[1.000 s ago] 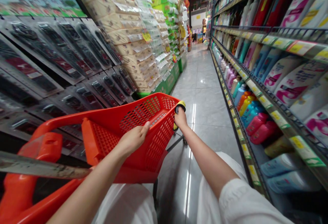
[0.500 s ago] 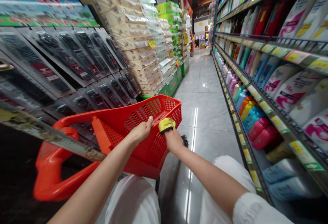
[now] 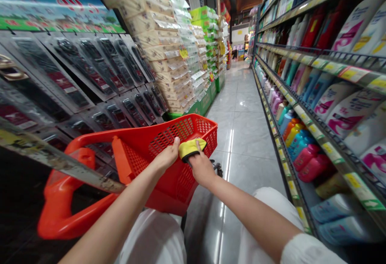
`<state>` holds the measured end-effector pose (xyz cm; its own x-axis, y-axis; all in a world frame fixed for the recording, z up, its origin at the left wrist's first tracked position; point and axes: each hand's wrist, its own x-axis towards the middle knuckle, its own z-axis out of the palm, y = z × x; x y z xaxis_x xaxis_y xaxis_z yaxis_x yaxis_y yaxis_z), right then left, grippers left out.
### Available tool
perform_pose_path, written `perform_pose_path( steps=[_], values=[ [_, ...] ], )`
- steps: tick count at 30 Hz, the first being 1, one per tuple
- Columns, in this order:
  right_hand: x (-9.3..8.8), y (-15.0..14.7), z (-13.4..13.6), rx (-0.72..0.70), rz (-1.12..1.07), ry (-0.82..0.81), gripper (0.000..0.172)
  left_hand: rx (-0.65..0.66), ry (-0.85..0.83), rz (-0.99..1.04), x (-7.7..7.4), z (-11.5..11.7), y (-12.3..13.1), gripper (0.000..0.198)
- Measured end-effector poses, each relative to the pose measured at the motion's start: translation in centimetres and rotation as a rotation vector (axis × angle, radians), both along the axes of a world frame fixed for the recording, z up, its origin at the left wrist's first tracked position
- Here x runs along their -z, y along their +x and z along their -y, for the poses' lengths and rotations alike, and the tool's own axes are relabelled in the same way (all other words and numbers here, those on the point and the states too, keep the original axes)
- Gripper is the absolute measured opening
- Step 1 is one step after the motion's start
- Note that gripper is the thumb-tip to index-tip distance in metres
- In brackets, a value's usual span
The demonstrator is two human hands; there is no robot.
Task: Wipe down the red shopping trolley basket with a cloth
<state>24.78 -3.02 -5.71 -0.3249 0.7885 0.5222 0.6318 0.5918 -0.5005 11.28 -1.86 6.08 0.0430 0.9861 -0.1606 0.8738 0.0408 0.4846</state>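
Head view: the right hand (image 3: 205,169) has come back from the far corner of the cart (image 3: 171,195) to its near rim, with the cloth (image 3: 190,146) in its fingers. It pinches the cloth tight. The cloth is now just beside the left hand (image 3: 169,155), so the rubbing seems to be at the cart's near side now, not the far corner. The left hand has hardly moved and sits at the near rim. Its fingers are hidden, so I can't tell if it grips. I also can't tell if it touches the cloth. The hands hide much of the cart's near rim. A pole (image 3: 60,157) covers part of its handle, and the picture's edge cuts the pole off.
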Motion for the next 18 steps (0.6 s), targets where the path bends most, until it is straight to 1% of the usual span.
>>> perform_pose_path(
  steps=[2, 4, 7, 9, 11, 13, 15, 18],
  values=[
    [0.2, -0.2, 0.1, -0.010, 0.010, 0.010, 0.060, 0.009, -0.016, -0.001, 0.1, 0.0, -0.2, 0.096],
    [0.6, 0.5, -1.0, 0.063, -0.033, -0.027, 0.056, 0.020, -0.034, -0.023, 0.0, 0.2, -0.4, 0.097],
    [1.6, 2.5, -4.4, 0.266, -0.180, -0.140, 0.054, 0.038, -0.029, -0.083, -0.1, 0.6, -0.6, 0.095],
    [2.4, 4.1, -7.0, 0.366, -0.314, -0.207, 0.054, 0.038, -0.027, -0.127, -0.2, 0.9, -0.6, 0.092],
    [3.3, 5.6, -9.5, 0.395, -0.472, -0.267, 0.053, 0.030, -0.024, -0.161, -0.3, 1.0, -0.6, 0.089],
    [4.4, 6.6, -11.5, 0.405, -0.632, -0.361, 0.052, 0.027, -0.021, -0.177, -0.2, 1.0, -0.6, 0.087],
    [5.5, 6.9, -12.6, 0.427, -0.732, -0.468, 0.050, 0.034, -0.017, -0.181, -0.2, 0.9, -0.6, 0.086],
    [7.2, 5.7, -12.3, 0.466, -0.754, -0.545, 0.051, 0.038, -0.024, -0.183, -0.2, 0.4, -0.5, 0.084]
  ],
)
